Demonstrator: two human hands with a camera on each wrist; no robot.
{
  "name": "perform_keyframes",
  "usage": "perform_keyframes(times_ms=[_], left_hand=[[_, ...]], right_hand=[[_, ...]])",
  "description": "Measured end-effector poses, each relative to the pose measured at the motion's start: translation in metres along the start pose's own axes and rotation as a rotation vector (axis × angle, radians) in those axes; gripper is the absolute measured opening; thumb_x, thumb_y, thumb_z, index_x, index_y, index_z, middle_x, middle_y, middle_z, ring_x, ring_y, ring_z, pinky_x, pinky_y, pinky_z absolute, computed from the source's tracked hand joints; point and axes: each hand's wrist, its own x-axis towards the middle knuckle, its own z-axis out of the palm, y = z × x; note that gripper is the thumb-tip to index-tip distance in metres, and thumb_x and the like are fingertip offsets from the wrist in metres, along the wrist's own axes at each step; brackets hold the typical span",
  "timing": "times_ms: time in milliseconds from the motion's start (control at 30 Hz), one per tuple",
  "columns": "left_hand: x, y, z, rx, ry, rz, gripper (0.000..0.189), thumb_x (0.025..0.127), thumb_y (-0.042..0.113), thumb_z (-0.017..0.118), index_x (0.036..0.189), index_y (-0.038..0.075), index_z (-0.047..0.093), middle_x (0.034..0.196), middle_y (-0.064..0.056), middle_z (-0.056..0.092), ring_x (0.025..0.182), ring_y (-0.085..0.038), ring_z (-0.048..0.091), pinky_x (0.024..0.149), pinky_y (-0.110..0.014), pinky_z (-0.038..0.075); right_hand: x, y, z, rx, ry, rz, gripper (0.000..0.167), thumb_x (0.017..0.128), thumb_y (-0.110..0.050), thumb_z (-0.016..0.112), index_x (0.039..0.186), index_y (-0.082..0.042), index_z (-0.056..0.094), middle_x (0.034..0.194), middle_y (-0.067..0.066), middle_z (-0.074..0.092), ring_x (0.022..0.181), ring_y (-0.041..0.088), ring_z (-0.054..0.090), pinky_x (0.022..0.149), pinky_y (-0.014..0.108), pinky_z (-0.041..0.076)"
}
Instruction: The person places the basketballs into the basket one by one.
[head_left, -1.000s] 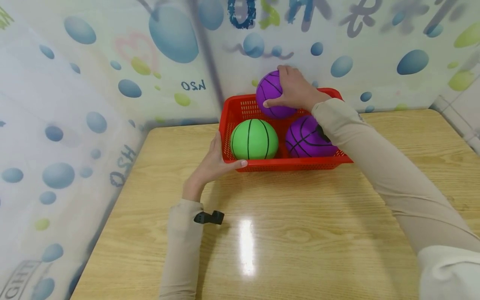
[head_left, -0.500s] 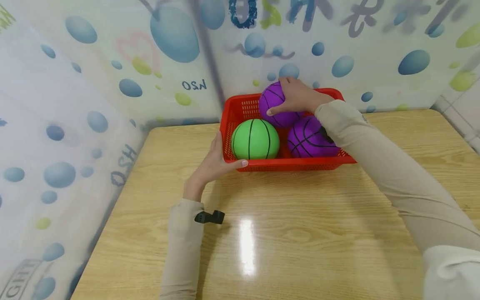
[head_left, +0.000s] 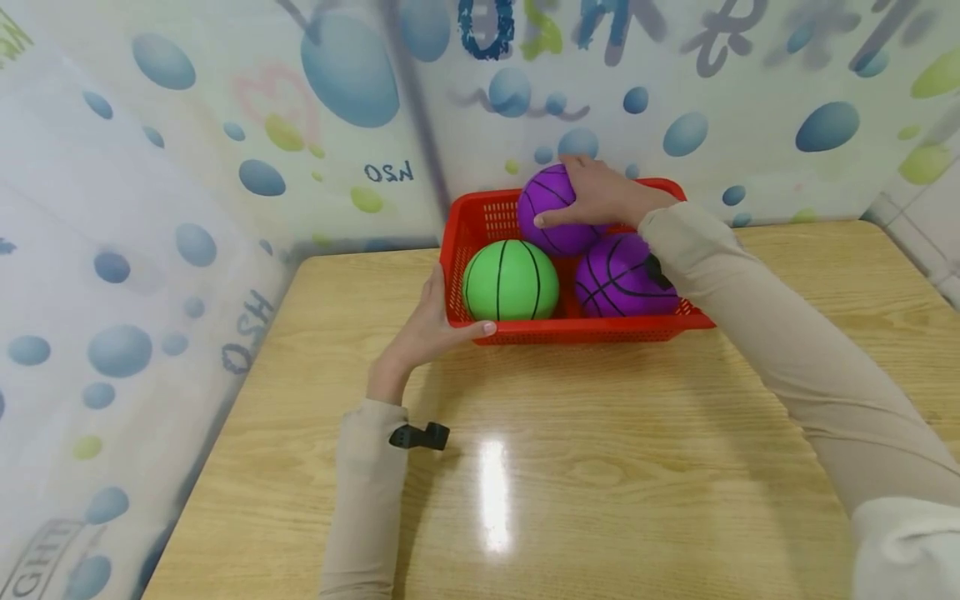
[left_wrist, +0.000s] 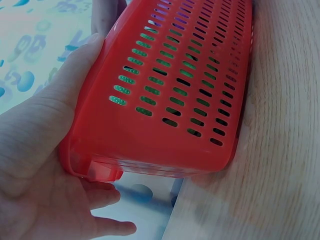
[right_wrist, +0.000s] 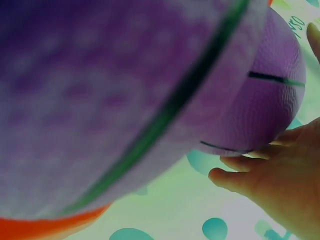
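Observation:
A red plastic basket [head_left: 577,330] with slotted walls stands on the table against the wall. Inside are a green ball [head_left: 510,281] at the front left and a purple ball [head_left: 618,279] at the front right, both with black basketball lines. A second purple ball [head_left: 546,200] sits at the back, partly above the rim. My right hand [head_left: 607,193] holds this back ball from above, thumb and fingers spread round it. My left hand [head_left: 423,325] grips the basket's front left corner, its thumb along the front rim and its fingers at the left side.
The wooden table [head_left: 585,467] extends in front of the basket and to both sides. Behind and to the left rises a pale wall [head_left: 360,150] printed with blue and green dots. In the right wrist view, the nearer purple ball [right_wrist: 110,100] fills much of the picture.
The right hand has lowered the back purple ball into the basket, slightly to the right. In the last half second the ball stays put. The left hand keeps its place.

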Motion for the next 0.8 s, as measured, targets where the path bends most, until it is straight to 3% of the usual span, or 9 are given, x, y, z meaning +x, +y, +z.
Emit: perform_keyframes(times_ms=[167,367,600,800], left_hand=[[0.0,0.0,0.0,-0.005,-0.004,0.024,0.118,0.069,0.048,0.078,0.15,0.022,-0.005,0.152,-0.005,0.012,0.134,-0.016,0.016,0.103,-0.048,0.028],[-0.004,-0.001,-0.003,-0.002,0.005,0.035,0.117,0.07,0.045,0.079,0.15,0.022,-0.004,0.152,-0.005,0.012,0.134,-0.017,0.017,0.102,-0.047,0.029],[-0.003,-0.003,-0.008,0.017,0.01,0.046,0.116,0.07,0.044,0.079,0.15,0.02,-0.003,0.152,-0.006,0.013,0.134,-0.017,0.018,0.102,-0.048,0.029],[-0.006,-0.005,-0.009,0.017,0.001,0.018,0.116,0.071,0.044,0.078,0.15,0.019,-0.004,0.152,-0.007,0.011,0.135,-0.019,0.016,0.103,-0.05,0.028]], right_hand=[[-0.012,0.008,-0.009,0.025,0.022,0.031,0.106,0.082,-0.067,0.049,0.144,0.009,0.009,0.143,0.03,0.023,0.129,0.043,0.026,0.103,0.053,0.025],[-0.042,0.021,-0.027,0.09,0.029,0.067,0.101,0.086,-0.067,0.041,0.146,0.005,0.004,0.149,0.027,0.012,0.135,0.041,0.016,0.105,0.056,0.018],[-0.089,0.065,-0.025,-0.218,0.229,0.071,0.1,0.086,-0.07,0.036,0.145,0.006,0.012,0.148,0.031,0.009,0.135,0.044,-0.013,0.098,0.067,-0.009],[-0.123,0.108,-0.01,-0.387,0.335,0.026,0.099,0.085,-0.066,0.044,0.147,0.001,0.008,0.151,0.024,-0.003,0.136,0.038,-0.017,0.1,0.063,-0.013]])
